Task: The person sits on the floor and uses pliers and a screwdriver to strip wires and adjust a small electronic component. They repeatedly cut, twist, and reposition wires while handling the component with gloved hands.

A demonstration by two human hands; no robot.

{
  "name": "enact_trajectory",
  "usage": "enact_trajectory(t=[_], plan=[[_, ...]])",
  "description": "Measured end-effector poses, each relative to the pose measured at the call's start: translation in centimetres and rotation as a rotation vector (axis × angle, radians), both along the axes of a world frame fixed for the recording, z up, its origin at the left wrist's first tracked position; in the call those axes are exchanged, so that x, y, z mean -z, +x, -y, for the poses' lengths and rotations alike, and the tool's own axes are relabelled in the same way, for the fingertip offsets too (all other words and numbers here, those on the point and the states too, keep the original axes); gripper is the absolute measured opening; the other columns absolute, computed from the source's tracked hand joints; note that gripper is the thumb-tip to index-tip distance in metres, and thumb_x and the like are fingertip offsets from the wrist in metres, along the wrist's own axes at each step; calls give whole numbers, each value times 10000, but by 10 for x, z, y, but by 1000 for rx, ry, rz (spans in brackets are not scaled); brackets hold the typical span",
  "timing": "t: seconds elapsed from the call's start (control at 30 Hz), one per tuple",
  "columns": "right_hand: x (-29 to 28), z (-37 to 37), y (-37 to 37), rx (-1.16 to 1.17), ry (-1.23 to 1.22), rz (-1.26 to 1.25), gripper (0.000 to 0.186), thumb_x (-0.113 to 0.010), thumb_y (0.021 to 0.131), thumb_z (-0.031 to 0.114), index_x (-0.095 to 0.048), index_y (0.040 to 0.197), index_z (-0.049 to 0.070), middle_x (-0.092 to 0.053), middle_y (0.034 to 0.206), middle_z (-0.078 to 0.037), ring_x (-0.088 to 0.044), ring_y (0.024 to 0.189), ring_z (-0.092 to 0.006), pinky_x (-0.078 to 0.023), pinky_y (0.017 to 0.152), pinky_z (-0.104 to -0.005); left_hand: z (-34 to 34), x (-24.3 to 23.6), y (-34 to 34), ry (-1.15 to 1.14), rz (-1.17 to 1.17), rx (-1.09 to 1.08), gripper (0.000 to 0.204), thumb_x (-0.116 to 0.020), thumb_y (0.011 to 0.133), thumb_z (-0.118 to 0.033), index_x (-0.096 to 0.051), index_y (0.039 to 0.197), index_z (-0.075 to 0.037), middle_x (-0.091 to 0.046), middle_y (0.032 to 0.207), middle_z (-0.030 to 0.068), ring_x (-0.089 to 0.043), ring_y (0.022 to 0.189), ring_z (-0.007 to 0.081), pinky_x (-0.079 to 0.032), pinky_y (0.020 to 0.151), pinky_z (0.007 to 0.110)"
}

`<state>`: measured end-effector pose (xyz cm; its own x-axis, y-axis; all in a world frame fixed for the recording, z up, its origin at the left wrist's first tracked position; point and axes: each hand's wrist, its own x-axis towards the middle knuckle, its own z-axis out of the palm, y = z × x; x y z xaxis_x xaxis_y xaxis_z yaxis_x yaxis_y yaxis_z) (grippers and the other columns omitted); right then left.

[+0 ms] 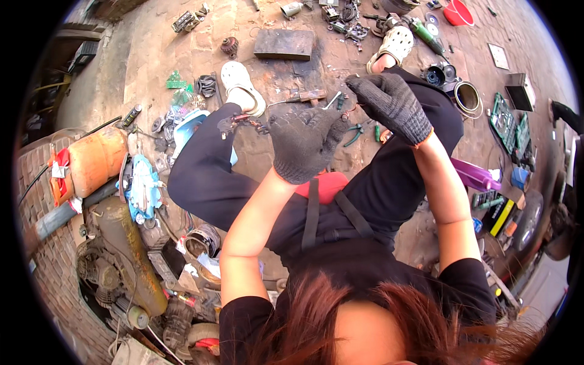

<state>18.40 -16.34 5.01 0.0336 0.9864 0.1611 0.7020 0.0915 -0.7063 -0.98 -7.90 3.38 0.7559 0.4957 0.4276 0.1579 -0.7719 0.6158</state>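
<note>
Long reddish-brown hair (313, 316) hung closest to the camera, above a black short-sleeved shirt (359, 267). Both forearms reached forward over spread legs in loose black trousers (204, 176), and both hands wore dark grey knitted gloves. The left hand (307, 143) was curled in nearly a fist; a dark, reddish tangle of thin wire-like strands (246, 123) jutted from its outer side, over the left shin, and seemed gripped there. The right hand (389, 100), higher and apart from the left, had its fingers bent narrowly together with the tips near a thin reddish strand; whether it pinched anything could not be told.

On the brick floor between the feet, in cream perforated clogs (242, 85), lay a hammer-like tool with a brown block-shaped head (313, 95), and pliers with blue-green handles (354, 135) lay just below the right hand. Beyond them sat a dark rectangular metal block (284, 45). A green angle grinder (427, 36) lay near the right foot, with a red plastic bucket (457, 12) farther off. At the left stood out an orange metal cylinder (97, 157), near a light-blue plastic bag (143, 188).
</note>
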Motion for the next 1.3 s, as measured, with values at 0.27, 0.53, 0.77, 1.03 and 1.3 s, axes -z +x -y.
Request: enact_trajectory(t=[0.27,0.53,0.77,1.03,1.3], plan=[[-16,0,-12,64,-295,-392,169,-563,869,152,-616,997,55,-539,624,-26,-523,544,-125,-425,482,-252,-15,8,-7,491,159,64,133,-655,740,-139,-652,853,-68,-630,784,96,-610,644,268,-474,566,370],[-29,23,-60,196,-209,-675,340,-479,928,316,-614,881,7,-521,582,-52,-489,518,-149,-416,527,-307,-10,0,-7,-99,240,-97,78,-622,787,-92,-619,753,-21,-577,635,104,-569,579,303,-434,534,362],[25,16,-58,170,250,326,201,-645,792,262,-604,846,73,-600,777,-92,-584,604,-287,-434,506,-368,-1,9,15,-1217,287,-160,245,-548,892,-225,-618,743,-44,-560,621,17,-505,524,82,-391,460,240],[68,-10,-19,-233,126,649,265,-560,860,298,-586,995,72,-598,788,-105,-620,713,-273,-487,549,-383,-39,62,35,-1713,-57,-193,251,-554,899,-288,-570,721,-112,-551,596,10,-515,453,129,-403,401,262],[69,-3,-39,179,-286,-584,297,-533,894,300,-591,998,28,-594,758,-104,-584,658,-207,-454,590,-336,-51,55,38,-1174,-92,-17,362,-576,900,-343,-623,738,-24,-559,566,36,-470,416,103,-343,387,244]])
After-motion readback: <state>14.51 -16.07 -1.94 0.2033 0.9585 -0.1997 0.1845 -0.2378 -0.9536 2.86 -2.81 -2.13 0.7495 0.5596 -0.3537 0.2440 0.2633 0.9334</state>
